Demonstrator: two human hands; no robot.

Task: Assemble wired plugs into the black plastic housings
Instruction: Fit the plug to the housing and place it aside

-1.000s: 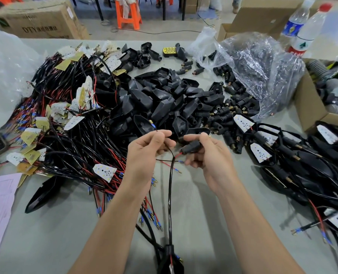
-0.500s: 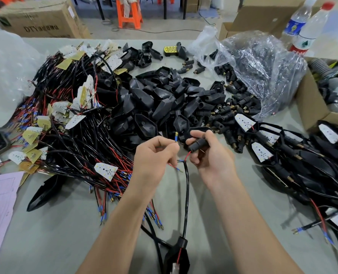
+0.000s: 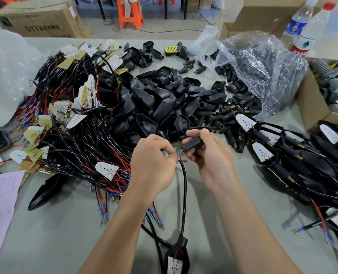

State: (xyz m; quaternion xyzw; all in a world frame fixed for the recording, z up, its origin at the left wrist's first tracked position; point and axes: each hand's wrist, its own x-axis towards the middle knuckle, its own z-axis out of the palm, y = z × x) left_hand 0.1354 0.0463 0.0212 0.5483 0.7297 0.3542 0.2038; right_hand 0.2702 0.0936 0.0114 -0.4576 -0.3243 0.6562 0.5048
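Both hands are held close together over the middle of the grey table [image 3: 55, 234]. The left hand [image 3: 154, 167] has its fingers curled, and we see the thumb and forefinger pinching the top end of a black cable [image 3: 184, 194], where thin red and blue-tipped wires fan out. The right hand [image 3: 211, 157] grips a small black plug [image 3: 192, 144] between thumb and fingers. The plug's brass-coloured end points toward the left hand and sits just beside the wire ends. We cannot tell whether any wire has entered it.

From the left hand the cable runs down to a black housing [image 3: 181, 245] at the near edge of the table. This housing holds a white board.

Beyond the hands lies a heap of empty housings [image 3: 160, 103]. To its right we note loose plugs [image 3: 229, 113] spilling from a clear plastic bag [image 3: 267, 72]. Bundles of wire with small boards [image 3: 75, 139] cover the left side of the table. Wired housings [image 3: 312, 161] are stacked on the right, near a cardboard box [image 3: 310, 107]. Two bottles [image 3: 308, 32] stand behind the bag, and a pink sheet [image 3: 0, 198] lies at the left edge.
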